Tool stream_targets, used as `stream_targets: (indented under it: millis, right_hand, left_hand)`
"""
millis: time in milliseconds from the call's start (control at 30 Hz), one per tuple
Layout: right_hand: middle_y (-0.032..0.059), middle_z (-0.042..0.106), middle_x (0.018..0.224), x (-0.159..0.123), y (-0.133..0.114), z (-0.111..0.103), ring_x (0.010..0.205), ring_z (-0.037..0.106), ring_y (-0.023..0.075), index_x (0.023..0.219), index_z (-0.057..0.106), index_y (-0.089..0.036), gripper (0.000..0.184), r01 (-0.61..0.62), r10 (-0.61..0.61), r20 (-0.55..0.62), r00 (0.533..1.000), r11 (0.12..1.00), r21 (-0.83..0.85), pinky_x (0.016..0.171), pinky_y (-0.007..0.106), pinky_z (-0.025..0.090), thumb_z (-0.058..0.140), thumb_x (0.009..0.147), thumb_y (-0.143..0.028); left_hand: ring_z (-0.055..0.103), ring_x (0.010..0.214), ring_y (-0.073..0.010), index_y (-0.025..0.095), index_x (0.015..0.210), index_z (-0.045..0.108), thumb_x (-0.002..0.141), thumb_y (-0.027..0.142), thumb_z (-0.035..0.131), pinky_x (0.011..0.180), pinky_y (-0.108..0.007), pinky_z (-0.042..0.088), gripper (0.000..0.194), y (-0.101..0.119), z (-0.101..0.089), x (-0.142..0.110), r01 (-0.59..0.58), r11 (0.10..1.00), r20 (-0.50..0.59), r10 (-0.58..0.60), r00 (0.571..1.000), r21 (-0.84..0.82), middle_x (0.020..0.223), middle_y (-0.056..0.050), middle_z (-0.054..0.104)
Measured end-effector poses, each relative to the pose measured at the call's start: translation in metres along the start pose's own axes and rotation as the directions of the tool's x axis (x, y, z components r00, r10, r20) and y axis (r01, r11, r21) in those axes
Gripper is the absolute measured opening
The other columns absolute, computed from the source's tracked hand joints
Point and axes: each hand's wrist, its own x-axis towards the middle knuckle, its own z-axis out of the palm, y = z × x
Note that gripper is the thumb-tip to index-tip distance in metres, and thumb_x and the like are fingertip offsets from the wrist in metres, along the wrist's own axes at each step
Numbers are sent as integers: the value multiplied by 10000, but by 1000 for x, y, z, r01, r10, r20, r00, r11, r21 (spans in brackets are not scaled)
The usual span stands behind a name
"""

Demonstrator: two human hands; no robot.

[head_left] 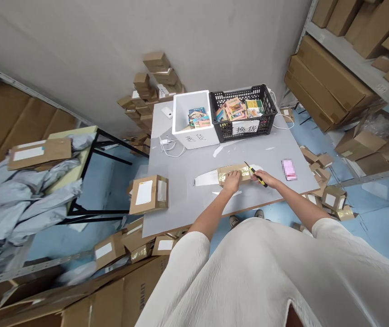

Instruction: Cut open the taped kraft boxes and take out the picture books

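Watching the head feed from my end. Box lies on the table, close to the wearer's edge, shiny tape along its top. Left hand over it, fingers bent onto the top; whether the thumb also pinches a side, I can't tell. Right hand closed round a knife, blade end angled over the box's right part. Contact between blade and tape: too small for me to judge.

Risks as I read them:
- Left fingers near the blade. A slip on slick tape, or a stroke drawn leftward, could cut them.
- Box looks small and one hand steadies it; off-centre pressure could make it pivot and throw the blade off line.
- Too deep a cut might score whatever is inside. Contents hidden from me.
- Phone near the right forearm, on the far side. A wide elbow swing could knock it.
- Second box seems to overhang the table's left edge; a bumped table might tip it off
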Motion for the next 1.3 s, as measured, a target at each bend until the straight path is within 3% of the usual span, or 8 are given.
stream_targets:
  millis: [200,367,600,733,800,1000,1133,1300]
  right_hand:
    - [77,773,941,-11,-9,-46,762,701,167,879,669,-205,375,104,-124,-35,992,931,-349,600,225,526,591,1033,-538]
    - [29,768,846,-6,-19,-72,705,681,169,1141,760,-218,323,190,-178,79,981,780,-597,641,244,501,682,999,-497]
    - [72,827,1003,26,-36,-70,982,721,293,1053,834,-291,205,282,-264,159,951,537,-795,844,341,489,779,917,-435]
    - [87,815,990,42,-41,-61,999,710,295,993,821,-285,157,299,-271,194,943,433,-851,865,354,484,742,926,-402]
    - [80,805,945,43,-40,-59,947,705,281,969,811,-281,162,269,-219,184,958,470,-841,842,345,486,740,917,-417]
    - [34,727,761,17,-27,-63,691,626,201,868,752,-243,243,94,68,204,977,718,-689,699,312,491,710,919,-476]
    - [30,719,743,-4,-20,-66,641,614,184,834,719,-235,291,70,82,222,972,796,-601,629,299,490,738,897,-519]
    - [36,720,734,-12,-16,-62,669,637,199,811,699,-234,318,91,53,238,970,826,-556,657,308,513,719,899,-538]
  left_hand:
    - [558,1402,-318,231,1541,455,784,-1,695,1302,-498,266,827,0,-4,4,25,1000,19,-25,1000,-19,1485,-170,539]
    - [577,1379,-311,283,1539,489,834,68,709,1329,-502,249,770,-4,-10,-2,-14,999,36,16,999,-31,1467,-131,541]
    - [573,1359,-285,313,1555,495,886,64,656,1268,-448,357,732,-2,-17,-10,-26,1000,57,25,998,14,1474,-108,542]
    - [560,1369,-298,344,1557,495,938,113,652,1230,-449,405,679,-4,-16,-14,-10,1000,52,11,999,-15,1477,-93,540]
    - [549,1380,-300,354,1568,478,943,121,651,1227,-459,417,689,-5,-14,-14,-14,1000,53,15,999,-16,1483,-90,534]
    - [535,1391,-296,322,1571,474,962,139,661,1234,-463,432,663,-7,-14,-11,-37,999,60,36,998,15,1480,-107,506]
    - [528,1402,-294,320,1572,474,964,139,658,1242,-459,432,660,-8,-15,-10,-51,998,63,49,997,31,1475,-105,505]
    - [489,1457,-300,318,1554,481,957,139,653,1247,-453,426,647,-7,-16,-13,-50,998,59,47,997,44,1482,-106,502]
